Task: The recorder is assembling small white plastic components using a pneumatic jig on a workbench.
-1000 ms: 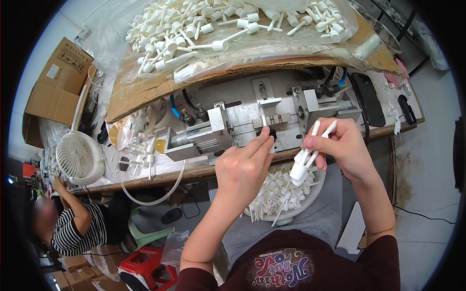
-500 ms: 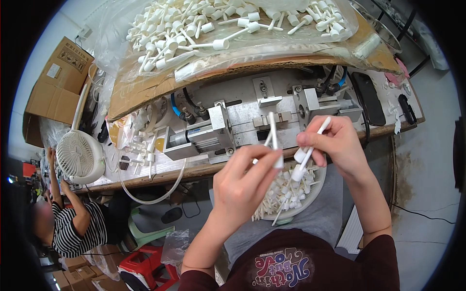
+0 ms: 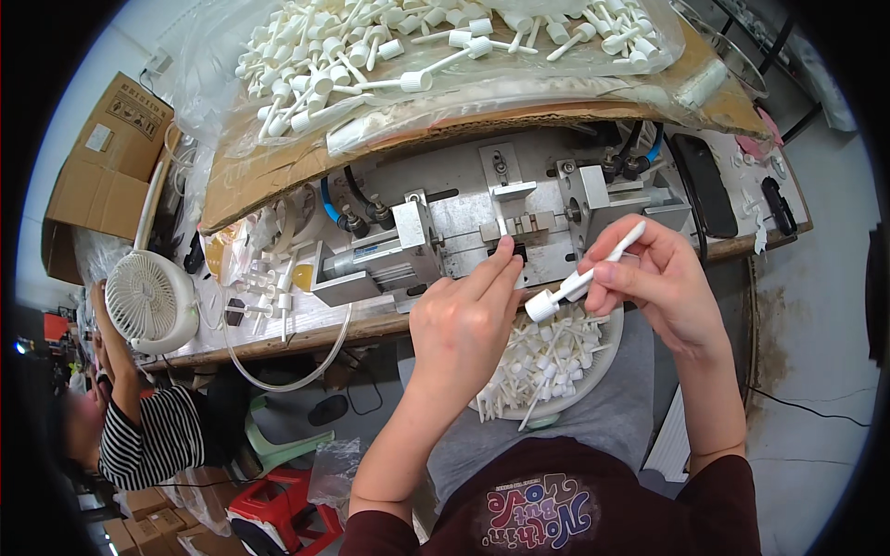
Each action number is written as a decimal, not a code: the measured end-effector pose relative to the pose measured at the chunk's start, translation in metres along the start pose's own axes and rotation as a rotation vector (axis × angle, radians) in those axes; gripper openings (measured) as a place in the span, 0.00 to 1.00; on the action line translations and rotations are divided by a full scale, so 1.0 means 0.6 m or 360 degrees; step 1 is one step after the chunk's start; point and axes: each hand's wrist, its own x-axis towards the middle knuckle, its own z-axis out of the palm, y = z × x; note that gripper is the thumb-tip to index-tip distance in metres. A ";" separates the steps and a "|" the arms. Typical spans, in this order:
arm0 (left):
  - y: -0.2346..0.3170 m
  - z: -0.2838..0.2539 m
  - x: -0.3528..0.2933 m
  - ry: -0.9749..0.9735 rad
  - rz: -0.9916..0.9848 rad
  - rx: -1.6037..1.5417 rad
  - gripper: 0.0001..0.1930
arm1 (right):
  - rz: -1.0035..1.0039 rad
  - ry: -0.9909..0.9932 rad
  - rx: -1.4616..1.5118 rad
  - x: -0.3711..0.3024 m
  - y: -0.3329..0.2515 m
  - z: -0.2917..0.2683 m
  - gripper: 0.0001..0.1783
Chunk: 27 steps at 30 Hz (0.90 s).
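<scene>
My left hand [image 3: 464, 324] reaches to the metal clamping fixture on the bench, its fingers stretched out. Its fingertips press on a white plastic stick [image 3: 502, 224] lying in the small central block [image 3: 528, 223]; the stick's near end and my left thumb are hidden. My right hand [image 3: 654, 287] is closed on a white capped applicator stick [image 3: 541, 306], held tilted with its ribbed cap toward lower left. Part of another white piece shows under those fingers. Below both hands, a round bowl [image 3: 607, 366] on my lap holds many similar capped sticks.
Metal cylinder clamps [image 3: 419, 241] flank the block, with blue and black hoses. A cardboard sheet [image 3: 278, 181] above carries a heap of capped sticks in plastic. A phone [image 3: 705, 185] lies right; a white fan [image 3: 153, 301] stands left. A person in a striped shirt [image 3: 153, 440] sits beyond.
My left hand has moved forward and brought its stick down into the block, its fingers straightening. My right hand has turned its capped stick, swinging the cap leftward and up.
</scene>
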 end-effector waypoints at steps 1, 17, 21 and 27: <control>0.001 -0.006 0.000 -0.0023 -0.0034 -0.0118 0.18 | 0.0012 0.0000 -0.0005 0.003 0.002 -0.004 0.09; 0.003 0.009 -0.020 0.0106 -0.0081 -0.0302 0.13 | -0.0091 0.0000 -0.0054 0.004 0.010 0.006 0.18; 0.007 0.005 -0.006 0.0017 0.0043 0.0147 0.15 | -0.0068 -0.0027 -0.0188 -0.007 0.000 0.000 0.16; 0.003 0.001 0.006 -0.0045 0.0016 0.0141 0.16 | -0.0212 0.0101 -0.0329 0.004 0.017 0.001 0.12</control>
